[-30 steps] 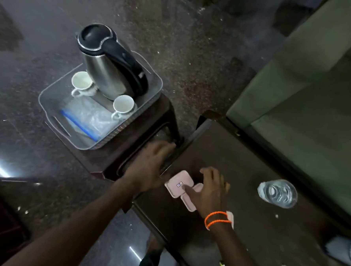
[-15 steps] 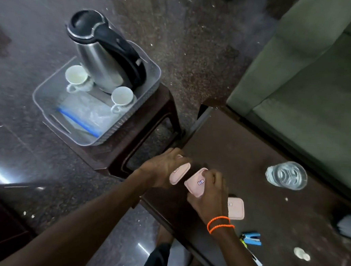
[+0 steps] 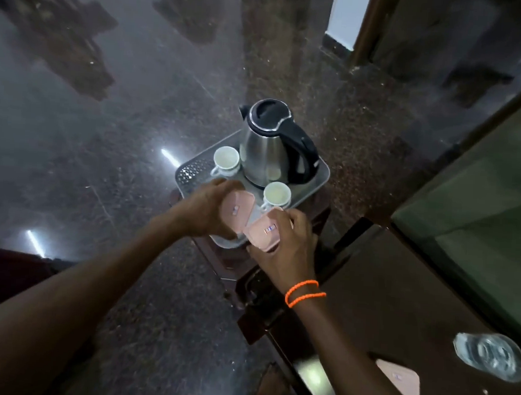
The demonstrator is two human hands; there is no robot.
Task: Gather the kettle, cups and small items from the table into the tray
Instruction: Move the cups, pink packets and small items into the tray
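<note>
Tray [image 3: 320, 182]: kettle [image 3: 265, 151], two cups (white). Left hand [image 3: 209, 212] grips pink packet [image 3: 237, 212]; right hand [image 3: 287, 244] grips second packet [image 3: 264, 232].

You have two pale pink packets [image 3: 237, 213] with tiny blue-and-red marks; a third [image 3: 402, 380] lies on the dark brown bench [image 3: 384, 296]. The kettle [image 3: 266, 149] is silver steel with black lid and handle — cups [image 3: 226, 158] white, tray [image 3: 318, 182] grey, wristband [image 3: 303, 293] orange, floor [image 3: 105, 126] speckled dark grey.
</note>
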